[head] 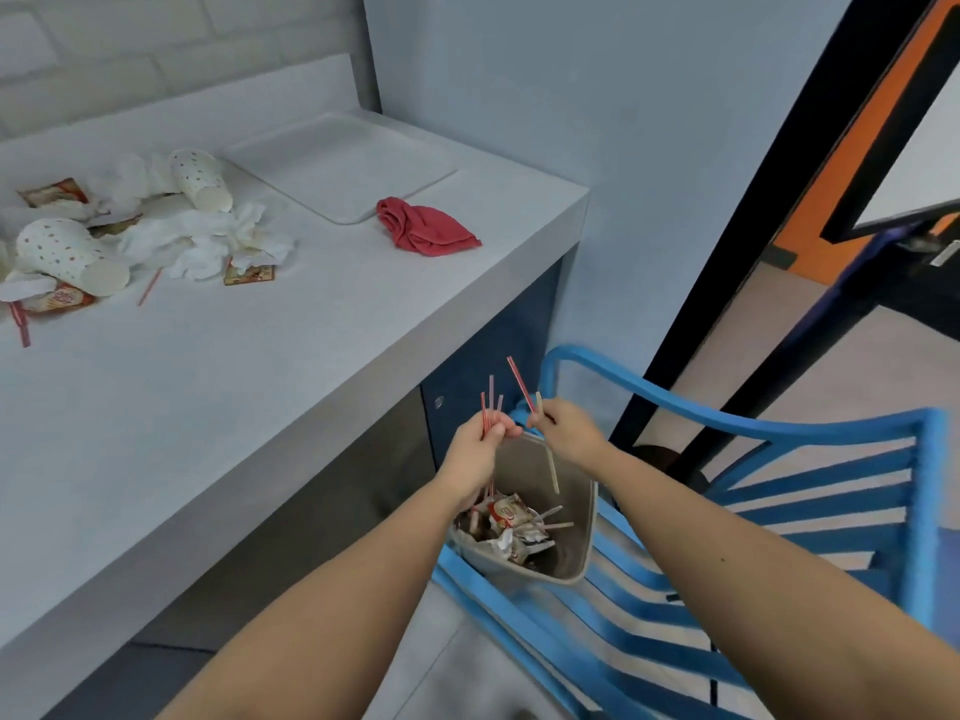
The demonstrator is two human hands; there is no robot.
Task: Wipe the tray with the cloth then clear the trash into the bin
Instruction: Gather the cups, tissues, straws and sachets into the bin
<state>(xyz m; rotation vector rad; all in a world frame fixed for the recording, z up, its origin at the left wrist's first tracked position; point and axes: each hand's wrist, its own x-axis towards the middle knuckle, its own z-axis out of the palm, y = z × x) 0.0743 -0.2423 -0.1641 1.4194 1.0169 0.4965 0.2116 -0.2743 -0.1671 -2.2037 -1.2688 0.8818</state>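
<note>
Both hands hold red straws above the bin (576, 522): left hand (480, 449) grips a bunch (488, 407), right hand (563, 431) pinches one straw (519, 381); the cloth (426, 228) lies beside the tray (343, 163)

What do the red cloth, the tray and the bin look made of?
Red cloth: soft fabric, matte, crumpled in loose folds. Tray: probably plastic, smooth pale grey-white, with a moulded raised rim. Bin: likely plastic, matte beige-grey, thin smooth walls.
</note>
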